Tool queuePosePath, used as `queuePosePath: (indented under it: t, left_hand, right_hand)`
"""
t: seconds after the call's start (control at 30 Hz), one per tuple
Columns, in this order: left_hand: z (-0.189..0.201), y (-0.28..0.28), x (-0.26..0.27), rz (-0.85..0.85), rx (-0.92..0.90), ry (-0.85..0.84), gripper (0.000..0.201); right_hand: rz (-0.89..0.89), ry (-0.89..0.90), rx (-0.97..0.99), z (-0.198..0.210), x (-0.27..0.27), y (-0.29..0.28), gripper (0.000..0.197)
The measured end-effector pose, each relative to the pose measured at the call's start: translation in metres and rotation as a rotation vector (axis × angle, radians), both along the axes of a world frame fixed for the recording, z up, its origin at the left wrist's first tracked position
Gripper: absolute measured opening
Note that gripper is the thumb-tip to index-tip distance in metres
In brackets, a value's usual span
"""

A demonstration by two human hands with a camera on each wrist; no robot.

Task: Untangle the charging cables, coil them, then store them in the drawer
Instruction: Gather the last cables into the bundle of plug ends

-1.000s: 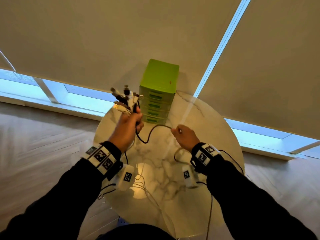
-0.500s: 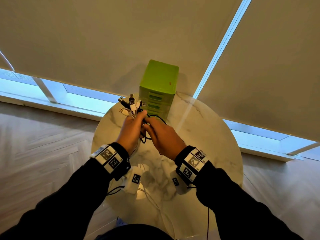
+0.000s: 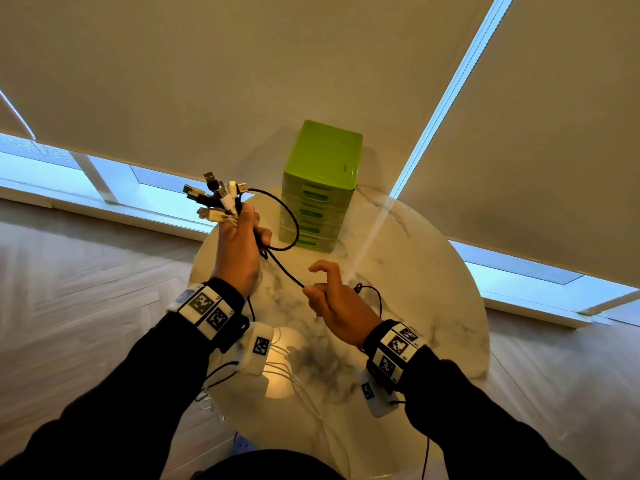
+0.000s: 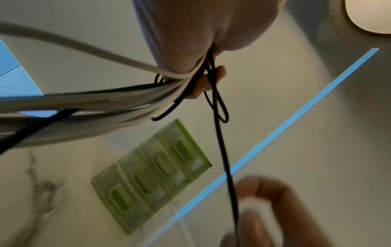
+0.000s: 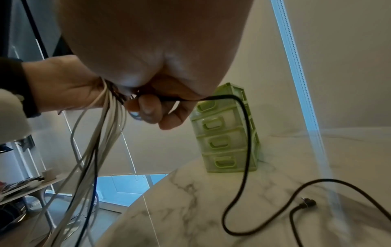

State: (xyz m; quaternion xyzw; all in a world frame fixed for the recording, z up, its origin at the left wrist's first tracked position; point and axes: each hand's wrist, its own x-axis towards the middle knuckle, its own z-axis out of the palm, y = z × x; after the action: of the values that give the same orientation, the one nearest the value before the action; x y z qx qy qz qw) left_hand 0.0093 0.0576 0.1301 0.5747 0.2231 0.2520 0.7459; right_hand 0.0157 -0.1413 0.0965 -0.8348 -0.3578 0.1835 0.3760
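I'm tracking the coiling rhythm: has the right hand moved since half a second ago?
Yes. The right hand has pulled back toward the person, away from the green drawer unit and the left hand, drawing the black cable out.

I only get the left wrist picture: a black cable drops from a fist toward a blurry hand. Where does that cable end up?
Observer: Right wrist view: past the right hand, the black cable runs down onto the marble table; its plug lies there loose.
Operator: What's above the fist?
Observer: Head view: a fan of black and white connectors sticks up out of the left hand.
Operator: And the white cables?
Observer: Right wrist view: the white cables hang past the table's edge; their ends are out of sight.
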Motion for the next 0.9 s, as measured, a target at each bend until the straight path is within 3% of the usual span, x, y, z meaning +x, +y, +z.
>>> queuePosePath:
  t: [0.07, 0.2, 0.27, 0.33, 0.43, 0.53, 0.63, 0.77, 0.83, 0.9]
  left_hand:
    - [0.006, 0.012, 0.002, 0.084, -0.053, -0.032, 0.03]
    - [0.02, 0.032, 0.001, 0.179, -0.083, -0.049, 0.024]
    - [0.016, 0.027, -0.004, 0.108, 0.067, 0.027, 0.03]
    - [0.006, 0.012, -0.012, -0.06, 0.35, 0.094, 0.036]
    - [-0.014, -0.013, -0.017, -0.239, 0.617, 0.1, 0.026]
    - [-0.023, -0.031, -0.018, -0.322, 0.66, 0.075, 0.036]
    - [-0.021, -0.04, -0.02, -0.364, 0.572, 0.141, 0.038]
    - [-0.014, -0.039, -0.018, -0.381, 0.208, 0.195, 0.061]
    - [-0.017, -0.033, -0.014, -0.366, 0.112, 0.205, 0.07]
    - [-0.018, -0.03, -0.012, -0.337, 0.089, 0.199, 0.059]
  right_hand:
    - [0.036, 0.06, -0.087, -0.009, 0.004, -0.009, 0.023]
    - [0.009, 0.32, -0.188, -0.028, 0.01, -0.029, 0.038]
    - [-0.043, 0.227, -0.327, -0.035, 0.022, -0.029, 0.041]
    - [-0.15, 0.074, -0.457, -0.034, 0.039, -0.021, 0.042]
    - [-0.389, -0.03, -0.288, -0.01, 0.053, 0.003, 0.039]
    - [-0.392, -0.069, -0.033, 0.022, 0.048, 0.027, 0.03]
    - [-0.245, -0.073, 0.1, 0.04, 0.032, 0.042, 0.025]
    - [-0.096, -0.094, 0.082, 0.036, 0.022, 0.043, 0.027]
    - [-0.079, -0.071, 0.085, 0.034, 0.019, 0.043, 0.027]
    - [-0.071, -0.038, 0.122, 0.032, 0.016, 0.042, 0.023]
